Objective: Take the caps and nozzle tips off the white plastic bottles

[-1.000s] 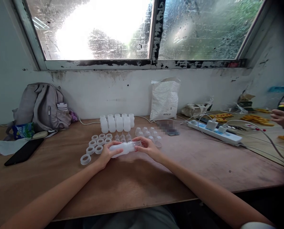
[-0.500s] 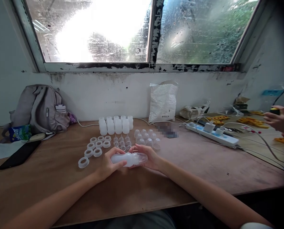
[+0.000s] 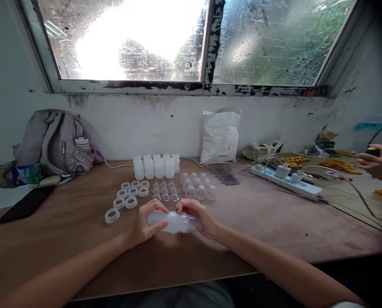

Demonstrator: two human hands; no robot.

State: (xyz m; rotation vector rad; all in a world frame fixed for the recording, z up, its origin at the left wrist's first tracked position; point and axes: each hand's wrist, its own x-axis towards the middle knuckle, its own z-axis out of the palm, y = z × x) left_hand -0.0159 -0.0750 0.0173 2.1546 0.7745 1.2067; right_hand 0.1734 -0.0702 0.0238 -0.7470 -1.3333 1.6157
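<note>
A frosted baby bottle [image 3: 170, 220] lies sideways between my hands above the front of the table, its clear cap [image 3: 191, 223] pointing right. My left hand [image 3: 145, 221] wraps round the bottle's base end, thumb along the near side. The cap end is gripped by my right hand [image 3: 201, 217], whose fingers curl over the top near the collar. Just beyond are several clear nipples [image 3: 166, 191] in rows, with white screw rings [image 3: 131, 202] to their left and clear caps [image 3: 200, 191] to their right. Several frosted bottles [image 3: 159, 167] stand upright behind.
A grey backpack [image 3: 54, 141] and a black phone [image 3: 27, 204] are on the left. A white package [image 3: 221, 136] leans on the wall. The power strip [image 3: 285, 182] with cables lies on the right, near yellow parts [image 3: 341, 164] and another person's hand [image 3: 378, 164].
The bottle and both hands have come slightly nearer to me. My right fingers have shifted and now curl over the cap's collar. The view has tilted slightly.
</note>
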